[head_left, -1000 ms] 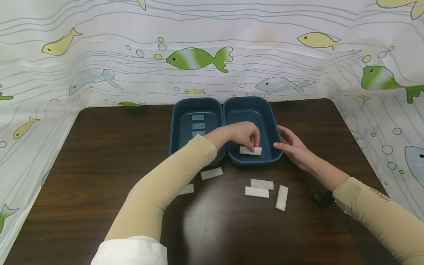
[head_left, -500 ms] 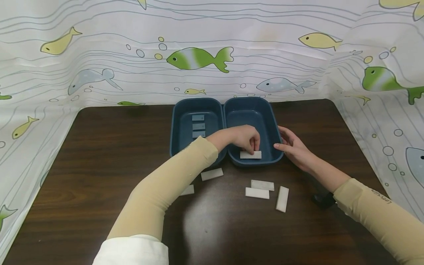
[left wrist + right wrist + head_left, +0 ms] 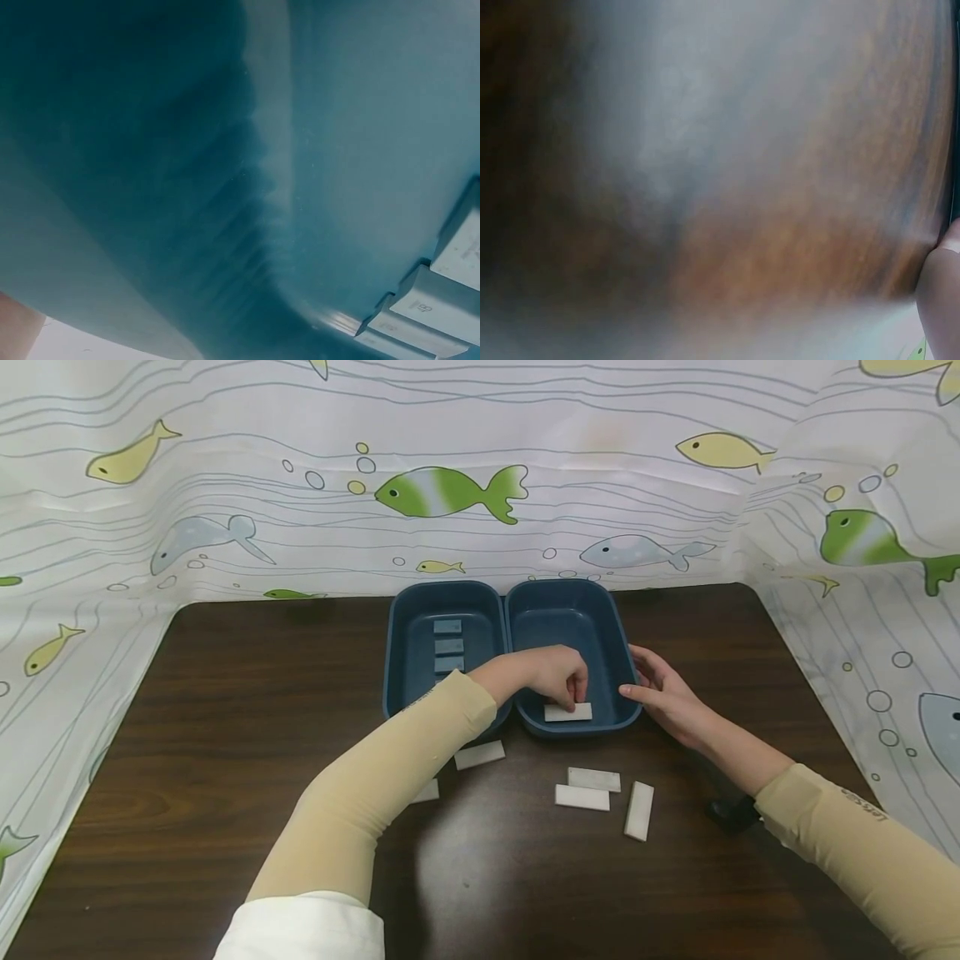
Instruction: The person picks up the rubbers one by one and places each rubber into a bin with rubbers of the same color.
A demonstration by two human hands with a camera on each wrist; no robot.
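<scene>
Fingers of the left hand (image 3: pixel 557 672), as I watch through the head camera, are clamped on a flat white rectangular block (image 3: pixel 567 714), holding it from above near its far edge. The block looks plain and matt, clearly longer than it is wide, with straight edges and squared corners; the fingertips hide a little of it. I find it inside the right-hand dark blue plastic tray (image 3: pixel 573 627), close to the near wall and roughly parallel to it. I cannot tell whether it touches the floor of the tray. The right hand (image 3: pixel 663 693) grips the outer side of this tray, thumb over the rim and fingers outside the wall.

Just beside it stands a matching left-hand tray (image 3: pixel 408 647). In it I see a column of small pale blue blocks (image 3: pixel 449 646), partly hidden by the beige sleeve (image 3: pixel 375 768); on my left wrist view some bear small marks too faint for me to read. On the dark brown wood-grain table (image 3: pixel 525 893) lie loose white blocks (image 3: pixel 582 797): three near the right-hand tray, two of them side by side and one turned lengthways, and two farther left, one partly behind the sleeve.
</scene>
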